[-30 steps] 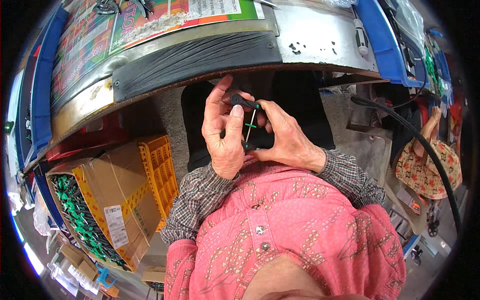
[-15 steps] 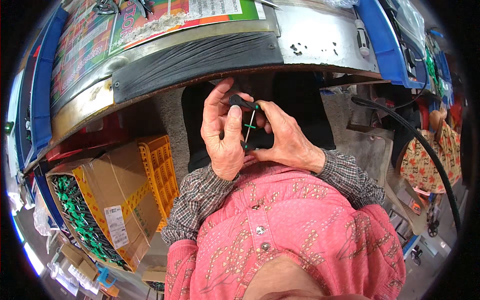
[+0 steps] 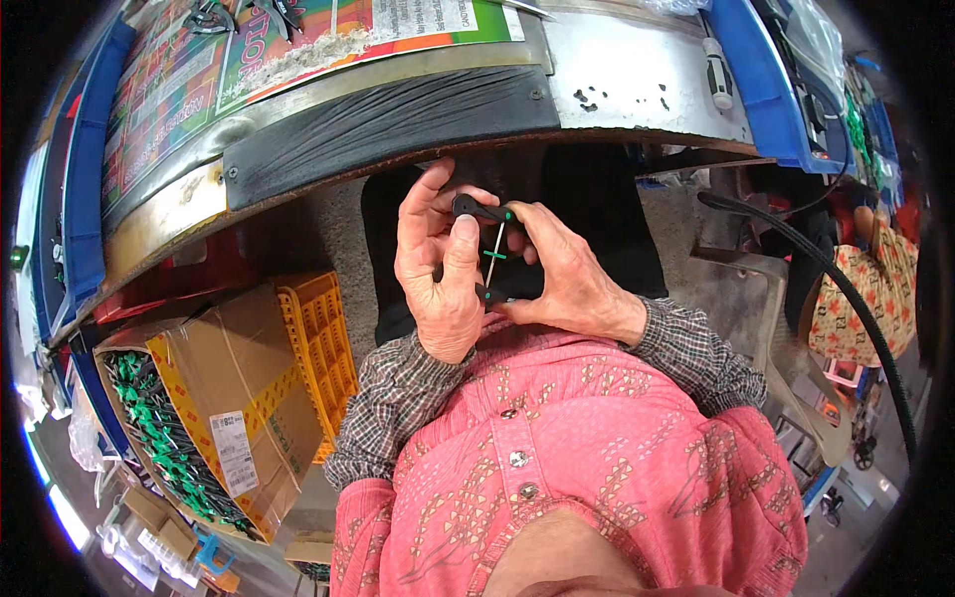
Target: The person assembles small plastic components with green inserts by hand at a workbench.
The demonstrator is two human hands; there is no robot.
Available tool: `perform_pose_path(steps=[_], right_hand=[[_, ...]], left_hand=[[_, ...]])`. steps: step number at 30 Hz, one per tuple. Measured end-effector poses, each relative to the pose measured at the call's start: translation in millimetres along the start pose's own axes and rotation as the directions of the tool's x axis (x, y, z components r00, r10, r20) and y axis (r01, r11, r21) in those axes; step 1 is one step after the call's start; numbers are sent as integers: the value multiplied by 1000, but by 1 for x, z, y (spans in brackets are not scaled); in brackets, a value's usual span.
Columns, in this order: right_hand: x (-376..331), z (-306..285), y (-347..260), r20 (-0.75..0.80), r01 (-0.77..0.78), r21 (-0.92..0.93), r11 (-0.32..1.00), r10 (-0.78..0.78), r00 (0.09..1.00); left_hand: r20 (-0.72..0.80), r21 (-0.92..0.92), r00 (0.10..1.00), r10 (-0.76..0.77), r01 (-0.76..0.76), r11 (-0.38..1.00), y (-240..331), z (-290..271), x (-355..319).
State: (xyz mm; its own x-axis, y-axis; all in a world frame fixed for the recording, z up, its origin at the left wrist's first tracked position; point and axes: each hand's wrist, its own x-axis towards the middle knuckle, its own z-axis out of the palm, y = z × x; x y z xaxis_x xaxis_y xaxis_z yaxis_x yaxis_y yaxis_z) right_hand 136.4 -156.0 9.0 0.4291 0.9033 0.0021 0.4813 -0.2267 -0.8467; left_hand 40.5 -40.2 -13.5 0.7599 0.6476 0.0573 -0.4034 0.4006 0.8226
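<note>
Between my two hands is a small black-and-green part (image 3: 481,209): black end pieces with green dots, joined by a thin metal rod that carries a short green crosspiece. My left hand (image 3: 443,284) presses its thumb on the upper black piece, fingers curled behind. From the other side, my right hand (image 3: 577,274) spans the part, fingertips at its upper end and thumb by the lower one. The rod runs bare between the hands. Some fingertips are hidden behind the part and the left thumb. Both hands are over my lap, just below the workbench edge.
A workbench (image 3: 398,114) with a black edge strip curves ahead, holding pliers (image 3: 211,18), a screwdriver (image 3: 717,75) and black scraps. Blue bins (image 3: 776,90) flank it. At left, a carton (image 3: 239,373) of green-and-black parts stands against a yellow crate (image 3: 318,338). A black cable (image 3: 836,274) arcs at right.
Both hands still hold the part; the left hand and the part have shifted slightly left. At far right, the patterned cloth beside the cable has moved a little.
</note>
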Motion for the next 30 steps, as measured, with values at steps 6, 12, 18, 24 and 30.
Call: perform_pose_path(steps=[6, 12, 18, 24, 30], right_hand=[[0, 1, 0, -15, 17, -5, 1000, -17, 1000], [0, 1, 0, -6, 5, 1, 1000, -5, 1000], [1, 2, 0, -17, 14, 20, 1000, -13, 1000], [0, 3, 2, -20, 11, 23, 1000, -11, 1000], [1, 2, 1, -13, 16, 31, 999, -15, 1000]], left_hand=[[8, -19, 1000, 15, -15, 1000, 1, 1, 1], [0, -28, 1000, 20, -20, 999, 0, 3, 2], [9, -12, 1000, 17, -17, 1000, 1, 3, 2], [6, -9, 1000, 24, -24, 1000, 1, 5, 2], [-2, 14, 1000, 18, -18, 1000, 4, 7, 3]])
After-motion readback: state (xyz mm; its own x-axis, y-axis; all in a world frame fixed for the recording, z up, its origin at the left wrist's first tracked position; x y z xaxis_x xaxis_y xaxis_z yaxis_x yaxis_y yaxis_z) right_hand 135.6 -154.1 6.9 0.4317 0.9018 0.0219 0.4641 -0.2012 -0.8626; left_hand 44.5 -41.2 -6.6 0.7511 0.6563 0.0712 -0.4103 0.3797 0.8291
